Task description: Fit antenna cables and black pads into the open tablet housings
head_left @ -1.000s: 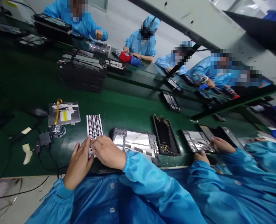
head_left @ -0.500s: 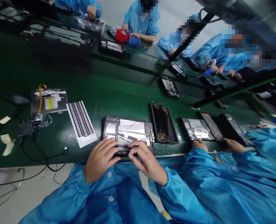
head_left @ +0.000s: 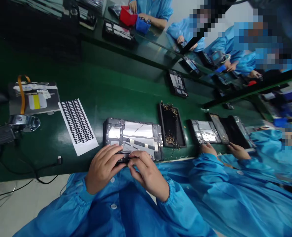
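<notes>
An opened tablet (head_left: 138,130) with silver and black inner parts lies in front of me, raised slightly on a dark base. At its near left edge is my left hand (head_left: 103,169), fingers bent over the rim and thumb along the front side. My right hand (head_left: 148,174) is at the middle of the same edge, with thumb and fingertips pinched together. Whatever sits between those fingertips is too small to make out. The tips of both hands almost meet there. A thin dark wire crosses the tablet's silver area.
Right of the tablet stands a black tray (head_left: 173,126) of gold-tipped small cables. A sheet of black stickers (head_left: 78,126) lies left, beyond it a flat panel with an orange ribbon (head_left: 33,98). A co-worker's hands (head_left: 209,149) touch another opened tablet (head_left: 205,131). A shelf post (head_left: 195,36) rises behind.
My view has shifted, so the bench items appear moved. My left thumb has drawn in closer to the tablet's edge, and my right fingertips have come nearer to my left hand.
</notes>
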A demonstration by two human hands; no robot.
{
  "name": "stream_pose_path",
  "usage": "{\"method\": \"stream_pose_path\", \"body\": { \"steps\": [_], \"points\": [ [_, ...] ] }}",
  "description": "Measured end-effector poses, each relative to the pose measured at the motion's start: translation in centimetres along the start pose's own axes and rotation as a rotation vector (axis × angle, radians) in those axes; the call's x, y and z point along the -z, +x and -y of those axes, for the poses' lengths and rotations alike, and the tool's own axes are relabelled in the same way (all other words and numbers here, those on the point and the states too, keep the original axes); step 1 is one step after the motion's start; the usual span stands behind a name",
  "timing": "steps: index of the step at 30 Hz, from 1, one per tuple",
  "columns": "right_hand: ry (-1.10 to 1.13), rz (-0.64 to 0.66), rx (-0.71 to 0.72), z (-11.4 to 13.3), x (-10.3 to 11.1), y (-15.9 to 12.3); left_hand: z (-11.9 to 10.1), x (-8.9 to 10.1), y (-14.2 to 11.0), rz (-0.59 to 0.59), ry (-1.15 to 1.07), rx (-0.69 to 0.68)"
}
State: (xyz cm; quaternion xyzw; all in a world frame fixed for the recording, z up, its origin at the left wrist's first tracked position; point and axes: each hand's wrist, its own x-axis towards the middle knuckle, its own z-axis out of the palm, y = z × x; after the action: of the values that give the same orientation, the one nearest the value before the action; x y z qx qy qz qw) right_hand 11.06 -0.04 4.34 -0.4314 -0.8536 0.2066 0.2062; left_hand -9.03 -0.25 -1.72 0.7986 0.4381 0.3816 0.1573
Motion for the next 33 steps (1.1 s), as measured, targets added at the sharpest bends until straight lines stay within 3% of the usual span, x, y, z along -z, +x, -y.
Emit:
{"method": "stream_pose_path", "body": {
  "steps": [8, 14, 27, 33],
  "points": [
    [-0.056, -0.067, -0.073, -0.4, 0.9, -0.7, -0.2, 0.6, 0.3, 0.022, 0.019, -0.007],
    [-0.058, -0.013, -0.061, -0.4, 0.8, -0.8, -1.3, 0.5, 1.5, 0.025, 0.082, -0.039],
    [-0.094, 0.035, -0.065, -0.4, 0.1, 0.0, -1.0, 0.3, 1.8, 0.111, 0.025, 0.014],
    [-0.134, 0.044, -0.036, -0.3, 0.1, 0.2, -0.9, 0.5, 1.8, 0.084, -0.033, 0.001]
  ]
}}
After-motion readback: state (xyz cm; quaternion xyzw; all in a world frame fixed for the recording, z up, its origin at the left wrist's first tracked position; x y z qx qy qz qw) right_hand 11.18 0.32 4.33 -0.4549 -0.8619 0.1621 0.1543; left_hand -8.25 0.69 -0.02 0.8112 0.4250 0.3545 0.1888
